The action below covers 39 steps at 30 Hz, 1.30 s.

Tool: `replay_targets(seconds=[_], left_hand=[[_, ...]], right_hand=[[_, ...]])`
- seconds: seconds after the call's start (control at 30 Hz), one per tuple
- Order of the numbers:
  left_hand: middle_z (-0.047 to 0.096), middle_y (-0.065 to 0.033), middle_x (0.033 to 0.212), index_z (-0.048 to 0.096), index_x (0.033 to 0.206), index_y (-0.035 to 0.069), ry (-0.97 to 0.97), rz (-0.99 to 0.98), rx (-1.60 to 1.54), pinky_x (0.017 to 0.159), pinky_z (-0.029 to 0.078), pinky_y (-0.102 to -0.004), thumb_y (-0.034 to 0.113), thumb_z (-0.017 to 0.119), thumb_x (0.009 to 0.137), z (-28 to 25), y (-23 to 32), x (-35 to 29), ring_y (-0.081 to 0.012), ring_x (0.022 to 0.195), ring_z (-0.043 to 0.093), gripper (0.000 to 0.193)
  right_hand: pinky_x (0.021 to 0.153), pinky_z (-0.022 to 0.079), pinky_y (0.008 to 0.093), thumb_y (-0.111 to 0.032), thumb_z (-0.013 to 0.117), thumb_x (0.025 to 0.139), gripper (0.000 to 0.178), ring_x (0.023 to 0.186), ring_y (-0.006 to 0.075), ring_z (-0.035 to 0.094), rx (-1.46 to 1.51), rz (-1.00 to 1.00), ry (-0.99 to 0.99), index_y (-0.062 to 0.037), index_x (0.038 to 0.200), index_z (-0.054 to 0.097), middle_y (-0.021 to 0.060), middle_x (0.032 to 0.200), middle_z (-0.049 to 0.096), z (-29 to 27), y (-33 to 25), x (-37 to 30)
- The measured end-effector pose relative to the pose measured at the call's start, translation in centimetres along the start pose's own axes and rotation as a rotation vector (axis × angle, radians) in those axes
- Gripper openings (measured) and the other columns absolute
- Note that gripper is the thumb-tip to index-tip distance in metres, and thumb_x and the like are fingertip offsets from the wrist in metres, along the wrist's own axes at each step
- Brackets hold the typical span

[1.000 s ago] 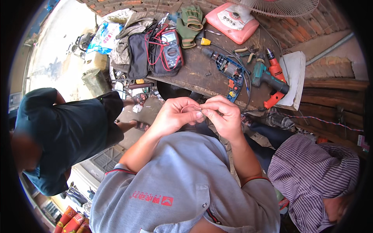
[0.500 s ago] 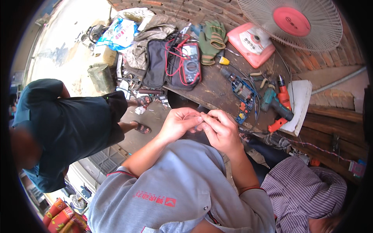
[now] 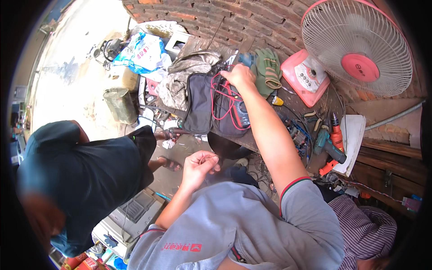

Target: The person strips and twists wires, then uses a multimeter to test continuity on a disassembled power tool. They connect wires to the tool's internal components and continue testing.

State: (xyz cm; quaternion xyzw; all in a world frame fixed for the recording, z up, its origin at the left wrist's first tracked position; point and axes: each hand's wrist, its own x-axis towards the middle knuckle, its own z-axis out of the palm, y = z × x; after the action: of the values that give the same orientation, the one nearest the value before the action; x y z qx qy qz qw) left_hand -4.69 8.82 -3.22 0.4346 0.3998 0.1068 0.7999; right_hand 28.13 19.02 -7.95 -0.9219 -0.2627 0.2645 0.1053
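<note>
My left hand (image 3: pixel 201 167) is closed in a pinch in front of my body, with a thin wire curving at its fingertips. My right hand (image 3: pixel 241 77) reaches far over the workbench, its fingers bent down at the top end of a multimeter (image 3: pixel 242 113). What those fingers hold is hidden. Red test leads (image 3: pixel 219 93) loop across the meter and its black case (image 3: pixel 198 103), which lies unfolded. My forearm covers part of the meter. Green work gloves (image 3: pixel 268 68) lie just right of my right hand.
A pink and white fan (image 3: pixel 360 65) stands by its control base (image 3: pixel 305 76) at the far right. An orange drill (image 3: pixel 336 137) and a teal power tool (image 3: pixel 325 141) lie near a white board (image 3: pixel 355 135). A person in dark clothes (image 3: pixel 96 175) stands left; another in a checked shirt (image 3: pixel 364 225) is lower right.
My hands have parted. The right one moved up and away to the multimeter; the left one moved slightly left and down. The view has shifted, and the bench things sit lower in it.
</note>
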Motion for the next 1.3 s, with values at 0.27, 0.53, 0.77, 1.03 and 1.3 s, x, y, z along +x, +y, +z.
replay_targets(seconds=[0.27,0.53,0.77,1.03,1.3], left_hand=[[0.073,-0.0027,0.080,0.072,0.101,0.003,-0.058,-0.106,0.055,0.060,0.049,-0.0216,0.011,0.073,0.095,-0.5,0.8,2.3,-0.0081,0.071,0.068,0.011],[0.072,-0.0059,0.079,0.071,0.099,0.000,-0.120,0.035,0.032,0.067,0.053,-0.0257,0.005,0.071,0.095,3.0,0.0,3.7,-0.0113,0.071,0.067,0.006],[0.071,-0.0040,0.085,0.071,0.101,-0.002,-0.237,-0.034,0.041,0.072,0.053,-0.0246,0.004,0.070,0.095,5.6,-2.0,3.8,-0.0083,0.076,0.064,0.009],[0.072,-0.0053,0.084,0.071,0.100,-0.002,-0.351,-0.057,0.085,0.072,0.054,-0.0250,0.006,0.072,0.095,9.2,-2.9,3.2,-0.0096,0.076,0.065,0.010],[0.071,-0.0063,0.090,0.070,0.103,-0.002,-0.272,0.087,-0.104,0.072,0.055,-0.0268,0.004,0.071,0.095,7.8,-2.9,3.4,-0.0120,0.077,0.067,0.010]], right_hand=[[0.102,0.052,0.0391,-0.037,0.073,0.085,0.050,0.127,0.0262,0.063,-0.154,0.012,-0.325,-0.0117,0.128,0.071,0.0109,0.136,0.066,0.6,-1.9,3.9],[0.095,0.054,0.0444,-0.034,0.064,0.084,0.047,0.114,0.0377,0.068,0.308,-0.118,-0.104,0.0044,0.112,0.070,0.0287,0.120,0.069,-0.7,0.0,2.4],[0.068,0.055,0.0294,-0.002,0.064,0.092,0.009,0.081,0.0146,0.066,0.990,-0.569,0.361,0.0011,0.099,0.062,0.0099,0.098,0.069,-4.6,18.2,-6.3],[0.067,0.052,0.0403,-0.010,0.070,0.090,0.014,0.074,0.0328,0.064,0.465,-0.454,0.444,0.0003,0.084,0.063,0.0148,0.087,0.063,-1.2,26.3,-8.2],[0.088,0.054,0.0504,-0.025,0.073,0.091,0.028,0.104,0.0398,0.066,-0.150,-0.429,0.191,-0.0061,0.111,0.069,0.0171,0.114,0.066,-2.5,24.0,-3.3]])
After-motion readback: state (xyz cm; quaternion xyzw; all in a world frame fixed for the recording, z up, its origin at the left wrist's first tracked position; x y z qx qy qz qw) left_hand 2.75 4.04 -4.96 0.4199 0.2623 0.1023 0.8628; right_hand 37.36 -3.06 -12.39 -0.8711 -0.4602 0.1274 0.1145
